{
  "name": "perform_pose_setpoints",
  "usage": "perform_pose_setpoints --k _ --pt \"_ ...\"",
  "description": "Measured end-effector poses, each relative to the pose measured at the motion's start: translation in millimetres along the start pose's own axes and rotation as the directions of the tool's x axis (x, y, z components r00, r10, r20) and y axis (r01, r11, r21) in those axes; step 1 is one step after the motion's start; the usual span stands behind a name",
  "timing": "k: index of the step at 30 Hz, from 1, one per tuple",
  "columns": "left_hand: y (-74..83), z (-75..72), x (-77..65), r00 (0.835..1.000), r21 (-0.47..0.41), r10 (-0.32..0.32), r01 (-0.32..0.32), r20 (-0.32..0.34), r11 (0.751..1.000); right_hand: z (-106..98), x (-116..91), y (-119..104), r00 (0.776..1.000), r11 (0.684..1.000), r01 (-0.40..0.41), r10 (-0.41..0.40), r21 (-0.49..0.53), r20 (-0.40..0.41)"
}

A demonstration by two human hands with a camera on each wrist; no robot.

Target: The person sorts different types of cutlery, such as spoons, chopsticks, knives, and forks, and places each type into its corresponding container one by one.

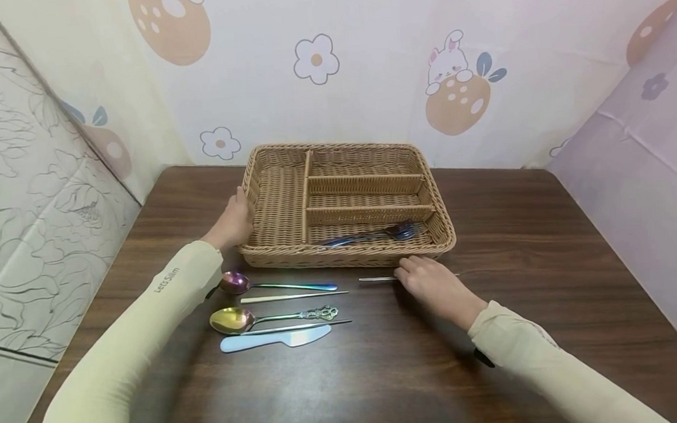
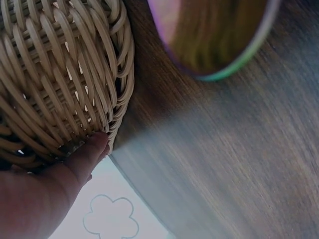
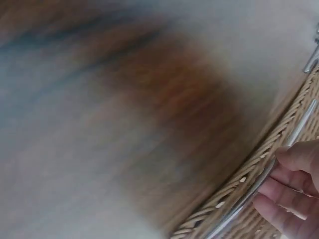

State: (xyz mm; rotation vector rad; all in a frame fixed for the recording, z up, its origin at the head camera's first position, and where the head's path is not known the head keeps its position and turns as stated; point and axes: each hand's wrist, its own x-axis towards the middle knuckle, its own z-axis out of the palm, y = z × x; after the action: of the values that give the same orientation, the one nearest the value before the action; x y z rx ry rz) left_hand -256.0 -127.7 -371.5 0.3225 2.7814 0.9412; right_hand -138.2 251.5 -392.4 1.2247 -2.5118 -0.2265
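Wall covering: pale, printed with flowers, a rabbit and rounded orange-brown shapes.

Bench: dark wood grain, meeting the wall covering at the back.

Basket: tan wicker, towards the back of the bench. One long compartment left; three narrower ones right, one behind another.

Left hand: at the basket's left side, grip closed on the wicker. Left wrist view: thumb against the weave, other fingers mostly hidden.

Right hand: by the basket's front, right of middle, grip closed in a pinch.

Gold spoon: on the bench before the basket, bowl left, ornate handle.

Rainbow spoon: nearer the basket, purple bowl left, handle shading to blue.

Knife: pale blue, nearest the person, blade right.

Fork: dark blue, in the front right-hand compartment; number of pieces unclear.

Pale stick: between the two spoons. Silver stick: between gold spoon and knife.

Thin metal rod: held between right thumb and fingers, along the basket's front wall; cannot tell whether it touches wicker.
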Motion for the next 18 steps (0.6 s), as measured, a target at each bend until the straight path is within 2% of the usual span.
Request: perform_pose_setpoints --k 6,18 --pt "1.6 -1.2 -1.6 1.0 -0.006 -0.013 0.013 0.012 1.0 -13.2 4.3 -3.9 0.999 1.0 0.006 -0.006 -0.003 -0.039" --pt "3.8 -3.9 -2.2 1.0 0.026 0.003 -0.004 0.023 1.0 -35.1 18.3 -2.4 0.994 1.0 0.02 -0.021 -0.003 -0.106"
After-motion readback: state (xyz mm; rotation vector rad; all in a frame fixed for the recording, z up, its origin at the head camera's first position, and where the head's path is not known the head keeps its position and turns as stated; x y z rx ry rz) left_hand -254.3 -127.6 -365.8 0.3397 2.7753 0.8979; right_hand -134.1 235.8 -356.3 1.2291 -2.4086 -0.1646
